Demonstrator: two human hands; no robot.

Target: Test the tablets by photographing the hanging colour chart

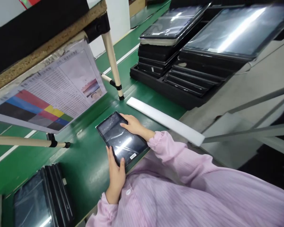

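A black tablet with a glossy dark screen and a small white label near one corner lies low over the green belt. My left hand grips its near edge, thumb on the glass and fingers below. My right hand is closed on the far edge, with its fingers resting along the screen's border. Both arms wear pink striped sleeves.
A tilted colour test chart hangs on a pipe frame to the left. Black trays with film-covered tablets are stacked at the top right. A white foam strip lies beside my right hand. More tablets in trays sit at the bottom left.
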